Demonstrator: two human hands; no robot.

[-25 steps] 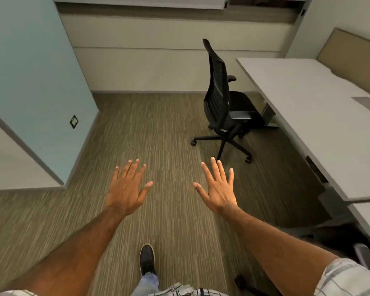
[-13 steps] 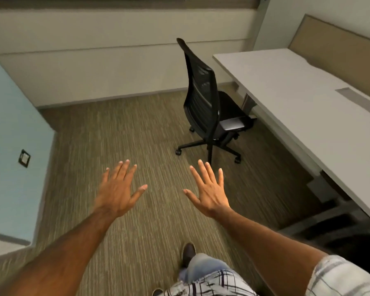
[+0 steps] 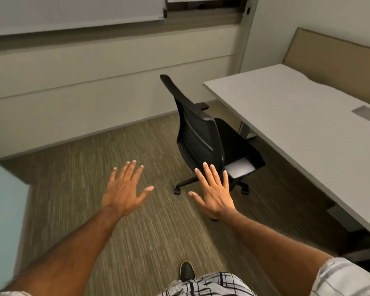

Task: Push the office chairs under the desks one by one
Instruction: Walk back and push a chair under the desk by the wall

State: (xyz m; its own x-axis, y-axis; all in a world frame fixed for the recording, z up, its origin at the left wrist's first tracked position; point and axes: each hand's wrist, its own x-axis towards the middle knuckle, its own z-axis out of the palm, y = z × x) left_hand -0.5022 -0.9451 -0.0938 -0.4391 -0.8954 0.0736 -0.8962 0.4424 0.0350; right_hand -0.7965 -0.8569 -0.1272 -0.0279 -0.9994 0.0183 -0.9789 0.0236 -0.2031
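A black office chair point(image 3: 201, 135) on a wheeled base stands on the carpet, its mesh back towards me and its seat facing the grey desk point(image 3: 303, 124) on the right. The seat is outside the desk's edge. My left hand point(image 3: 124, 191) is stretched out flat with fingers apart, left of the chair and clear of it. My right hand point(image 3: 215, 191) is also spread open, just short of the chair's back and overlapping its base in view. Neither hand holds anything.
A beige partition point(image 3: 340, 67) backs the desk. A cream wall point(image 3: 83, 99) runs behind the chair. A light blue panel point(image 3: 2, 210) stands at the left edge. A desk leg point(image 3: 245, 129) shows beyond the seat. My shoe point(image 3: 187, 271) is on the striped carpet point(image 3: 73, 189).
I have walked closer to the chair, which now looks larger and nearer. Both open hands have come up towards the chair's back. The blue panel has slid out to the left.
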